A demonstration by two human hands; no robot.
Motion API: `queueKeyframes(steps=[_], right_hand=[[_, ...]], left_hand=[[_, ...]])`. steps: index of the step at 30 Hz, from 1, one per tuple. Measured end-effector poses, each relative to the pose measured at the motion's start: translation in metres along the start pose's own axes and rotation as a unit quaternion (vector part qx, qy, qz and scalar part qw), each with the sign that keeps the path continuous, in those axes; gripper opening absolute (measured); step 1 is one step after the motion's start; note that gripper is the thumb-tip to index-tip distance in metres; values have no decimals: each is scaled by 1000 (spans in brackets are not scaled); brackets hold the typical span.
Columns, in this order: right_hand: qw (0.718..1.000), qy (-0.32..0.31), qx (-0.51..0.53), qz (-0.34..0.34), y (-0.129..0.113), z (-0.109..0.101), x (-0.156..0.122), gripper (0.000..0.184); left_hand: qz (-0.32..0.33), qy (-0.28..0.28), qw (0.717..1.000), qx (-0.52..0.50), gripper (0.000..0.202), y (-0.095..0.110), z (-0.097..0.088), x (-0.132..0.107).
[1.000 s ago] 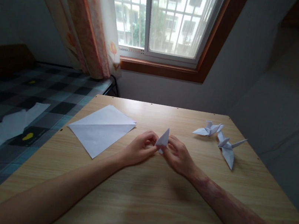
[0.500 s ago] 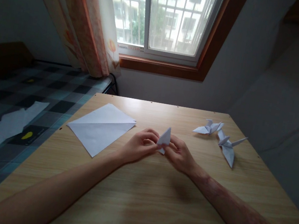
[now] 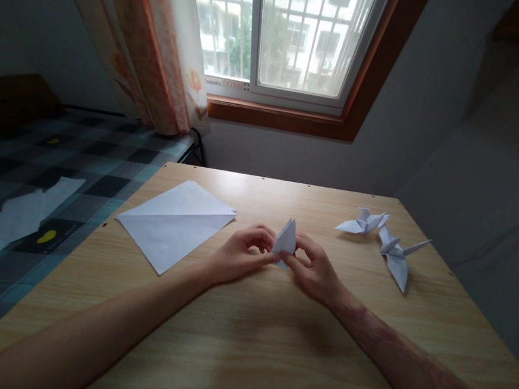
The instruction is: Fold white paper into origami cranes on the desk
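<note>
Over the middle of the wooden table (image 3: 265, 351), my left hand (image 3: 243, 256) and my right hand (image 3: 315, 269) both pinch a small folded white paper piece (image 3: 286, 239). Its point stands upward between my fingertips. Both hands have curled fingers closed on the paper. A larger white sheet folded into a triangle (image 3: 176, 222) lies flat to the left of my left hand.
Two finished white paper cranes, one (image 3: 363, 222) behind the other (image 3: 397, 254), rest at the table's right. A bed with a checked cover (image 3: 21, 185) and loose white paper scraps (image 3: 7, 218) stands left. A window and curtain are beyond the far edge.
The folded piece has turned a little more upright between my fingers. My hands stayed in nearly the same place.
</note>
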State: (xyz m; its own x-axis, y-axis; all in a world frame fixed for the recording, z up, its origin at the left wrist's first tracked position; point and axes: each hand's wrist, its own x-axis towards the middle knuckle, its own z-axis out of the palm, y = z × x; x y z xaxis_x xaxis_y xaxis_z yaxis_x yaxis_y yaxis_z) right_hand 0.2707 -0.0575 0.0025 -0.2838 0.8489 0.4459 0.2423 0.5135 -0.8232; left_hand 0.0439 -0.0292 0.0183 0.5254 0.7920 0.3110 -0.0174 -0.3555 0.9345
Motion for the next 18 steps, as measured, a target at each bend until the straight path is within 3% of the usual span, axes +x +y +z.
queueKeyframes(steps=[5, 9, 12, 18], right_hand=[[997, 53, 50, 37, 8, 3, -4, 21], [984, 88, 141, 56, 18, 9, -4, 40], [977, 91, 178, 72, 24, 11, -3, 52], [982, 52, 148, 108, 25, 7, 0, 33]], left_hand=[[-45, 25, 998, -35, 32, -3, 2, 0], [-86, 23, 990, -114, 45, -8, 3, -1], [-89, 9, 990, -109, 40, -11, 2, -1], [-58, -1, 998, 3, 31, -7, 1, -3]])
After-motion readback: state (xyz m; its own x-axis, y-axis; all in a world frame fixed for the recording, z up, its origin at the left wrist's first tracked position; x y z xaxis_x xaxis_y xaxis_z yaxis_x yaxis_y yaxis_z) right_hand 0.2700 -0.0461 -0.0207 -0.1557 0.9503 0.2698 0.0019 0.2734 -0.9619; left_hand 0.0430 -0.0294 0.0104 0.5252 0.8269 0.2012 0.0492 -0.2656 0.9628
